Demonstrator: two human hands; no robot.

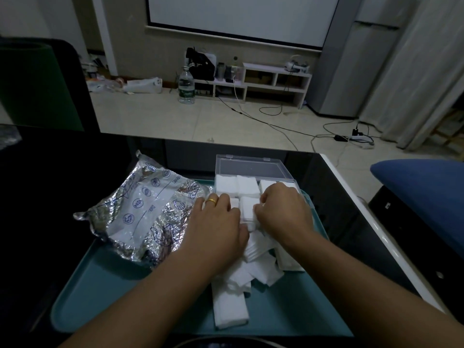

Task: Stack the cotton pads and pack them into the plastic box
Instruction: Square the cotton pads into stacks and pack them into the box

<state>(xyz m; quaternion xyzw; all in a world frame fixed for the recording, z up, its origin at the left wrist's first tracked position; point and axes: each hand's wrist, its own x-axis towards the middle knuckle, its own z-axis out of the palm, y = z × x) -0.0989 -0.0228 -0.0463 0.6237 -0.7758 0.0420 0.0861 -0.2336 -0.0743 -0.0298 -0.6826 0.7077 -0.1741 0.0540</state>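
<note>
You are working over a teal tray [105, 292] that is lying on a dark glossy table [351, 209], and every position below is being given relative to that tray. At the tray's far left, a crinkled silver foil bag [140, 217] is lying partly over the rim; its white panel is showing blue round icons and the printed word "Date", while the other lettering is too small to read. At the tray's far right corner, the clear plastic box [253, 172] is sitting with its lid tilted open away from you, and squared stacks of white cotton pads [238, 187] are filling its far row. Your left hand [218, 227], wearing a gold ring [212, 200], is gripping one side of a small stack of pads [247, 209] at the box's near edge, fingers curled round it. Your right hand [283, 212] is curling on the stack's opposite side, pinching it. Loose pads [231, 305] are lying in a heap on the tray's near centre, under your wrists. The tray's near left area is showing bare teal surface. Beyond the table's white right edge, a blue cushion [421, 192] is sitting close by. Across the pale tiled floor [175, 116], a water bottle [186, 86], a low white shelf [271, 81] and trailing cables are lying below a projection screen [238, 18].
</note>
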